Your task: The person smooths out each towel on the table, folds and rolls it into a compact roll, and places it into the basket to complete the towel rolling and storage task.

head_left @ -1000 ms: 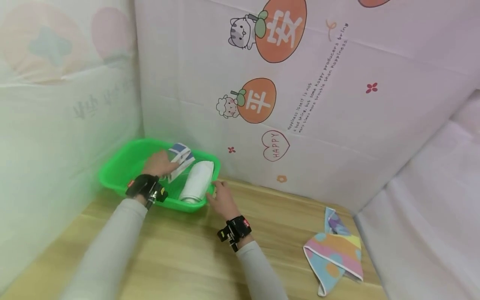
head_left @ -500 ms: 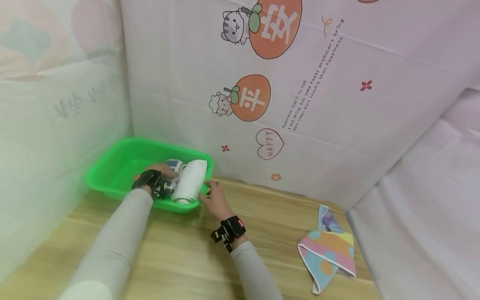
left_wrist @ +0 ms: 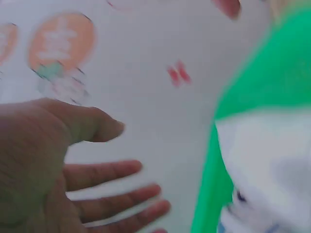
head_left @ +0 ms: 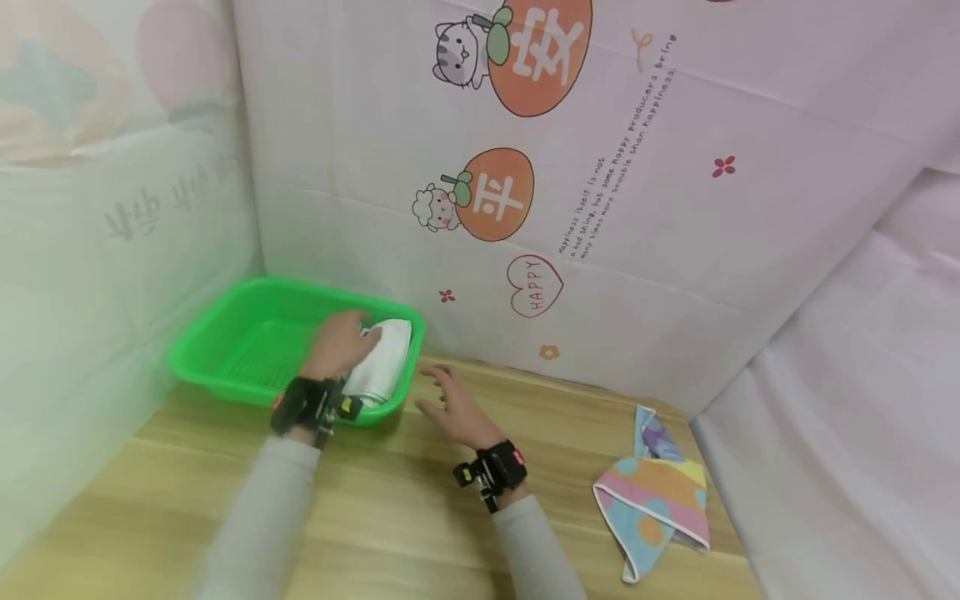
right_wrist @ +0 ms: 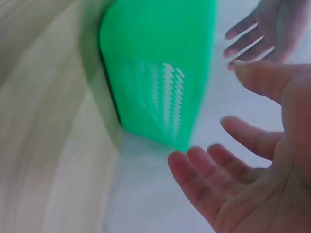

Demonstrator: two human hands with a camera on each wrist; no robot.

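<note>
**Fingers spread on both hands beside the green basket**

Fingers point(right_wrist: 228, 141) of the right hand point(head_left: 456, 407) are straight and apart, holding nothing; that hand hovers over the wooden table point(head_left: 390, 517), just to the right of the green basket's point(head_left: 225, 333) near corner. The left hand point(head_left: 341, 342) reaches over the basket's front rim, above the white rolled towel point(head_left: 384, 362). In the left wrist view its fingers point(left_wrist: 107, 172) lie loosely apart and grip nothing, though from the head view I cannot tell whether they touch the cloth.

Around them: a colourful towel point(head_left: 658, 498) with pastel stripes and dots lies crumpled on the table, well apart to the right. A white printed sheet point(head_left: 675, 233) with orange fruit, a cat, a lamb and a "HAPPY" heart hangs behind the table, and pale cloth closes in both sides. Grey sleeves and black wrist straps cover both forearms. The left wrist and forearm hide the towel's near left part and a stretch of the basket's rim.

The white towel sits in the right end of the basket, rolled lengthwise, its far end resting against the back right corner. A bit of blue-marked fabric shows at its lower edge in the left wrist view. The basket's floor is a fine mesh.
</note>
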